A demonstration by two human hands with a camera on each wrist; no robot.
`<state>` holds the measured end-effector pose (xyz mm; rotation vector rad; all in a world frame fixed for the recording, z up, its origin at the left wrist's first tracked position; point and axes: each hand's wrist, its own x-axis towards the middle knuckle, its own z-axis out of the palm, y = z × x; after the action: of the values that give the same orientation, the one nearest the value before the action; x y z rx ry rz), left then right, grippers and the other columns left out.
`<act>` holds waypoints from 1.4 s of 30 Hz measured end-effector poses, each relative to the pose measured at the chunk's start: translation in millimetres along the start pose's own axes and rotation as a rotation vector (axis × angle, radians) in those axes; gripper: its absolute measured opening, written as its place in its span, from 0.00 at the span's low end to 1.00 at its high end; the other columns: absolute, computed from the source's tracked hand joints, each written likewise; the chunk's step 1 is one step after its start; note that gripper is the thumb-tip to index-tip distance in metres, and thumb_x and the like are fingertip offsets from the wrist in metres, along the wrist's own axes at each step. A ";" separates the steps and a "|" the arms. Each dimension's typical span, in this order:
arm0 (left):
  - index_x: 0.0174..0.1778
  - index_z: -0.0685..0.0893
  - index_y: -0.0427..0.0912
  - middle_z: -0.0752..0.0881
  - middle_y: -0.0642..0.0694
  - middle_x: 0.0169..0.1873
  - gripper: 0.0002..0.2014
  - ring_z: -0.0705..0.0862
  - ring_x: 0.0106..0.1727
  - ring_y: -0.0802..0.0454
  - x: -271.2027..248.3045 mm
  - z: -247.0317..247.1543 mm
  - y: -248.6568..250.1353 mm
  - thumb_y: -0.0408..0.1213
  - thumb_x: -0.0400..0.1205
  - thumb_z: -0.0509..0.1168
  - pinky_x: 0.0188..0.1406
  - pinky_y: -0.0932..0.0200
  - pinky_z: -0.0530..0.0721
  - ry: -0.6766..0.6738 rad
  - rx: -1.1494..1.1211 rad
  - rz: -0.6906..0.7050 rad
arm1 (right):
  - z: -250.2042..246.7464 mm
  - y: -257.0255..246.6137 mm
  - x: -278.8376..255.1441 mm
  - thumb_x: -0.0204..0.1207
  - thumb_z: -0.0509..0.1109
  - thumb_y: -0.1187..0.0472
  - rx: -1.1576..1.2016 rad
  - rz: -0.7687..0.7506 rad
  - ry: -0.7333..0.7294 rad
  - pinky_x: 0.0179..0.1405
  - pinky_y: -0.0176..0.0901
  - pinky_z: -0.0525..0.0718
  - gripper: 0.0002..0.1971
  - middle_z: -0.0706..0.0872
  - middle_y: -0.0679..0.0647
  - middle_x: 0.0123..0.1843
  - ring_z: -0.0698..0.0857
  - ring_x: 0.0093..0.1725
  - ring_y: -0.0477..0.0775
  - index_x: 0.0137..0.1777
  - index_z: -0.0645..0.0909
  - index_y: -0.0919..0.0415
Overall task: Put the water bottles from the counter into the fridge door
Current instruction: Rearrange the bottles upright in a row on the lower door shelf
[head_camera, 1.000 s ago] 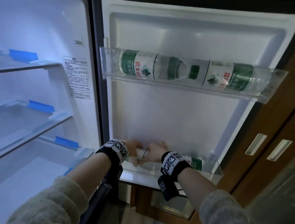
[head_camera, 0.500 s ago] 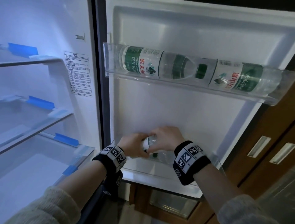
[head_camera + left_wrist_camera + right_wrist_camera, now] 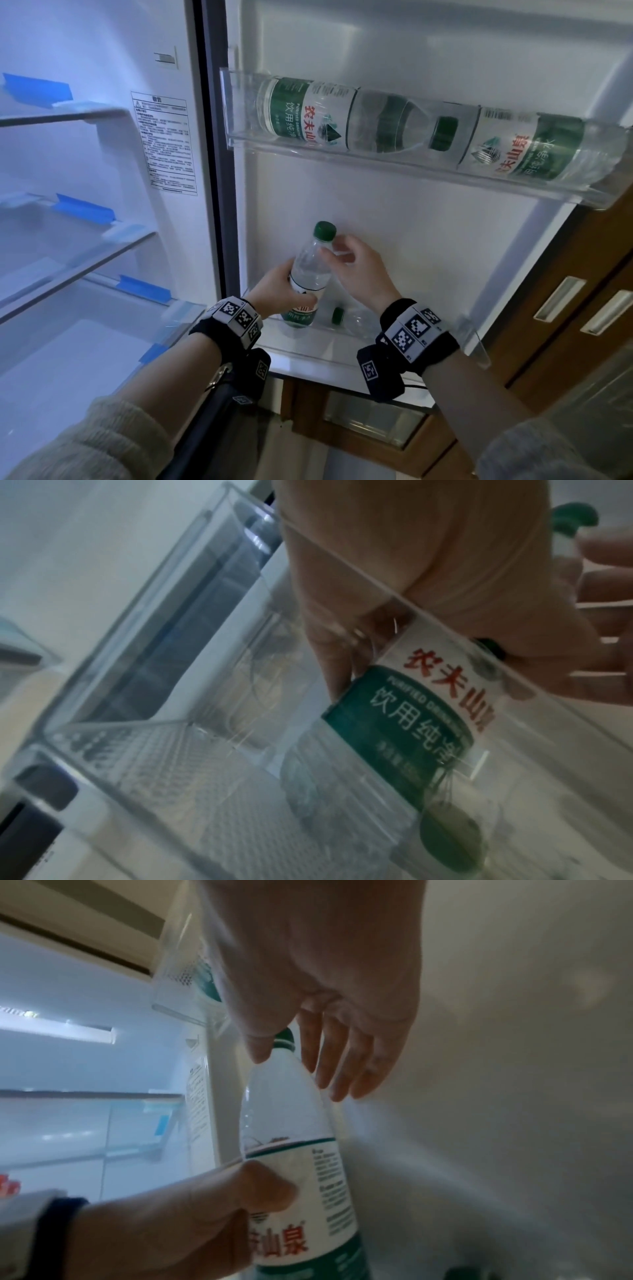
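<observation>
a clear, ribbed plastic water bottle with a green screw cap and glossy white-and-green label stands nearly upright in the transparent lower door bin, cap up, tilted slightly right. half a second ago it lay lower, hidden under both hands. the left hand wraps its label; the right hand rests relaxed fingers at its shoulder. another bottle lies flat beside it.

Likely a home kitchen: an open fridge beside wooden cabinet doors.
</observation>
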<state>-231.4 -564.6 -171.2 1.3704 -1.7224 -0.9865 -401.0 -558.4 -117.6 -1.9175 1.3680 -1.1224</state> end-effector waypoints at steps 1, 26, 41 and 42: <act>0.62 0.79 0.49 0.89 0.49 0.50 0.27 0.87 0.52 0.53 1.1 -0.1 -1.1 0.32 0.66 0.76 0.58 0.49 0.85 -0.009 -0.024 -0.011 | 3.5 -0.2 1.4 0.78 0.72 0.49 0.034 0.025 -0.003 0.63 0.49 0.82 0.17 0.86 0.46 0.60 0.85 0.55 0.46 0.63 0.81 0.55; 0.65 0.64 0.49 0.81 0.50 0.49 0.38 0.82 0.47 0.46 -14.3 0.8 -6.7 0.54 0.65 0.77 0.45 0.54 0.81 0.124 0.341 -0.158 | -24.7 39.4 -39.5 0.68 0.76 0.42 -0.813 0.445 -0.367 0.50 0.44 0.81 0.22 0.82 0.54 0.49 0.83 0.51 0.56 0.51 0.78 0.58; 0.61 0.64 0.58 0.84 0.51 0.50 0.38 0.86 0.48 0.46 -18.8 4.5 -4.5 0.66 0.61 0.72 0.48 0.43 0.88 0.278 0.234 -0.097 | -28.1 64.9 -44.6 0.73 0.75 0.56 -0.999 0.540 -0.401 0.50 0.45 0.77 0.21 0.84 0.55 0.62 0.84 0.61 0.57 0.66 0.79 0.57; 0.60 0.64 0.58 0.84 0.52 0.50 0.37 0.86 0.47 0.47 -20.8 5.6 -3.1 0.67 0.61 0.72 0.47 0.44 0.88 0.326 0.215 -0.069 | -28.1 62.5 -46.2 0.70 0.77 0.57 -0.972 0.534 -0.423 0.46 0.43 0.76 0.20 0.85 0.55 0.57 0.85 0.57 0.57 0.62 0.80 0.58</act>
<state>-231.2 -543.9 -177.9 1.6363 -1.5745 -0.5845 -462.8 -535.7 -167.5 -1.9635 2.1755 0.2821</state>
